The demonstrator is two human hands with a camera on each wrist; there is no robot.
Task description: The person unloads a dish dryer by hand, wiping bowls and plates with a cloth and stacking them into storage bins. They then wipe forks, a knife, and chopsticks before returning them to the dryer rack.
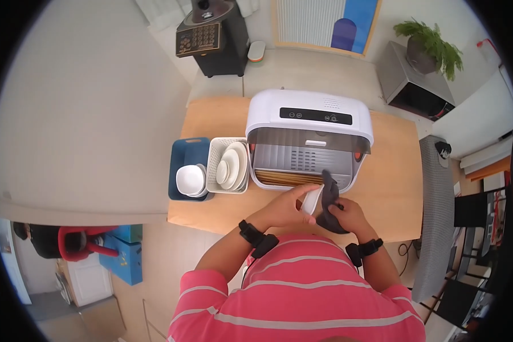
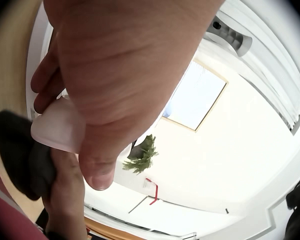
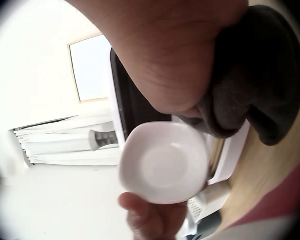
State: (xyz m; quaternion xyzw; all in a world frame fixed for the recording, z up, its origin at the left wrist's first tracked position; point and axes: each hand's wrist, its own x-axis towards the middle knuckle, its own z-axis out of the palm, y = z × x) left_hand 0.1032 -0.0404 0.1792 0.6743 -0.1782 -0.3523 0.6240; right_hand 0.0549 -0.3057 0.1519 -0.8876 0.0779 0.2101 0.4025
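Observation:
My left hand (image 1: 284, 210) grips a small white dish (image 3: 165, 162) by its rim, tilted so its hollow faces my right hand. My right hand (image 1: 350, 216) holds a dark grey cloth (image 1: 329, 205) bunched in its fingers, close beside the dish. In the left wrist view the dish (image 2: 60, 125) partly hides behind the left palm, with the cloth (image 2: 22, 155) near it. Just beyond both hands stands a white cabinet (image 1: 308, 108) with its tinted lid raised. Chopsticks (image 1: 285, 178) lie along the front of its ribbed grey interior.
Left of the cabinet, a white perforated basket (image 1: 212, 181) carries several white plates (image 1: 236, 159). Beside it a blue bin (image 1: 179, 149) holds white bowls (image 1: 190, 180). All stand on a wooden-topped table (image 1: 393, 171). Farther back are a black appliance (image 1: 225, 51) and a microwave (image 1: 410, 85) under a potted plant (image 1: 427, 45).

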